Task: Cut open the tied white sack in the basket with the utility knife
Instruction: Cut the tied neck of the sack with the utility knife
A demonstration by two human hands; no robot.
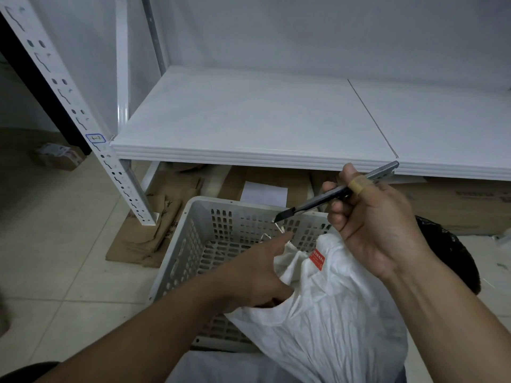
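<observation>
Down close, the white sack [331, 299] sits in the near right part of the grey basket [190, 208], crumpled and bulging over the near rim. A red label [317, 258] shows near its bunched neck.

The left hand [257, 275] reaches in from the lower left and grips that gathered neck, thumb tucked into the folds and the forefinger pointing out toward the far wall. A thin pale string [266, 236] loops up just past the fingertip.

Above it, the right hand [373, 225] is wrapped round the utility knife [331, 196], with a tan bandage [356, 186] on one finger. The blade is out and angled down to the left, its tip hanging just over the string. Whether it touches, I cannot tell.

A black bag [448, 244] sits on the floor just right of the basket. Flattened cardboard [143, 239] lies on the tiles beyond the basket, with a white sheet of paper [264, 193] on it. Farther back runs a white shelf [249, 120], held by a perforated post [63, 89] with a small blue-edged tag [95, 138]. Far left, a small box [59, 157] rests on the floor.
</observation>
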